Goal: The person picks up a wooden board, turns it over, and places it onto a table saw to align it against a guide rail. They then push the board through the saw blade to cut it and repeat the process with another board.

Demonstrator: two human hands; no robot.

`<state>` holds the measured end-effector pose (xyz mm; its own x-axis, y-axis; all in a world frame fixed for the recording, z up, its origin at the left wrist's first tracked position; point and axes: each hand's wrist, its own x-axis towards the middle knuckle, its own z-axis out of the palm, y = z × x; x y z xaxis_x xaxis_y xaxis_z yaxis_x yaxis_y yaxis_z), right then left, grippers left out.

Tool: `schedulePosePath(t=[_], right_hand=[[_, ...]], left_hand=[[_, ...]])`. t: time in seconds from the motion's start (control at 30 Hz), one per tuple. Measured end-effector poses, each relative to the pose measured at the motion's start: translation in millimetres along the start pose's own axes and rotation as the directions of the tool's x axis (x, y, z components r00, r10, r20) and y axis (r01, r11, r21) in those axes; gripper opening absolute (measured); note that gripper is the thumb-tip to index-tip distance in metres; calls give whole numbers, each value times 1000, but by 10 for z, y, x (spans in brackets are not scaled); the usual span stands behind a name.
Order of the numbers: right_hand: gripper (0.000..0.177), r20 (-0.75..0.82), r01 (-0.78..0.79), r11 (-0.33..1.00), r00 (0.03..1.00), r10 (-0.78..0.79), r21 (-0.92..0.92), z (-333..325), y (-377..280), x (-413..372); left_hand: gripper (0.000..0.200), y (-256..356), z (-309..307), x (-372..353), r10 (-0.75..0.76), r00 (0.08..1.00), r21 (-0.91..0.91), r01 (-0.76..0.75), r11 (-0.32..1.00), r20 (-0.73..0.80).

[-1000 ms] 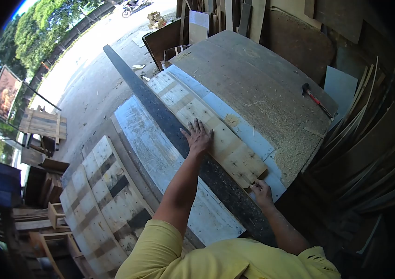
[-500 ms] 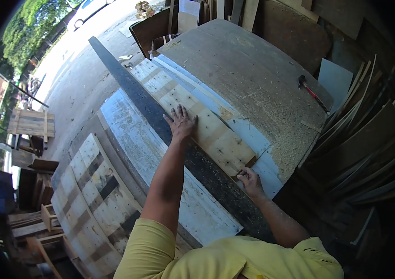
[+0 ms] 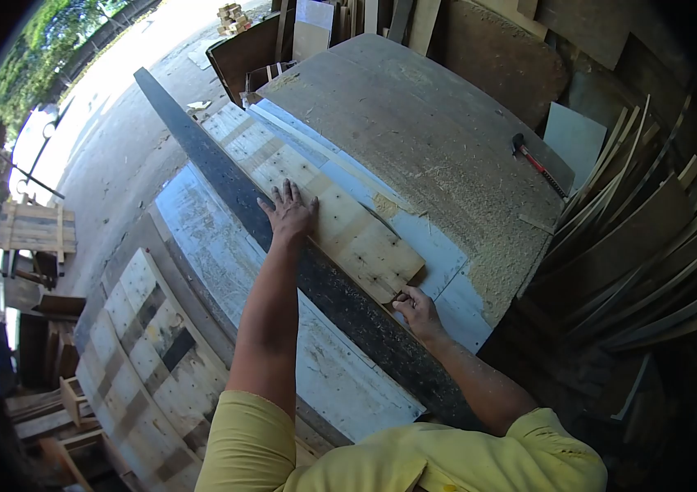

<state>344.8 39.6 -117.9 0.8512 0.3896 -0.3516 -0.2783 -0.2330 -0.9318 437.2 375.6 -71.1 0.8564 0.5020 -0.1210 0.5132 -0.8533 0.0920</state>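
My left hand (image 3: pixel 291 217) lies flat with fingers spread on a long patchwork wooden panel (image 3: pixel 356 215), close to its left edge. At the panel's near end, my right hand (image 3: pixel 419 313) has its thumb and fingers closed on the corner; the fingertips are partly hidden. Nail holes and lighter and darker blocks mark the panel's face. A long black bar (image 3: pixel 225 168) runs along the panel's left side, beneath my left wrist. Under the panel and to its right shows a pale blue-white sheet (image 3: pixel 438 246) on the tabletop.
Sawdust covers part of the brown tabletop (image 3: pixel 414 123), where a red-handled hammer (image 3: pixel 538 166) lies. Left of the bar are a worn white board (image 3: pixel 233 221) and another patchwork panel (image 3: pixel 139 353). Thin wood offcuts (image 3: pixel 651 262) stand at the right. A parked vehicle is outside.
The wooden panel has slid away from me along the black bar, with both hands moving along with it. My view has shifted slightly to the right.
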Motion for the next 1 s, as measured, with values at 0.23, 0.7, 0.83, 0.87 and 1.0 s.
schedulePosePath(t=[0.23, 0.7, 0.83, 0.87, 1.0], right_hand=[[38, 21, -35, 998, 999, 34, 60, 145, -156, 117], [39, 52, -68, 995, 997, 64, 79, 342, -382, 342], [34, 92, -59, 997, 994, 54, 56, 384, -479, 423], [34, 81, -45, 997, 996, 40, 62, 400, -478, 473], [40, 212, -81, 997, 974, 78, 4, 497, -611, 680]], left_hand=[[79, -128, -46, 199, -7, 1000, 6, 7, 1000, 26], [78, -330, -102, 495, -14, 1000, 15, 14, 1000, 20], [78, -402, -72, 597, -6, 1000, 30, 7, 1000, -18], [78, -429, -96, 625, -22, 1000, 25, 23, 999, -3], [78, -534, -262, 807, -28, 999, 17, 28, 999, 32]])
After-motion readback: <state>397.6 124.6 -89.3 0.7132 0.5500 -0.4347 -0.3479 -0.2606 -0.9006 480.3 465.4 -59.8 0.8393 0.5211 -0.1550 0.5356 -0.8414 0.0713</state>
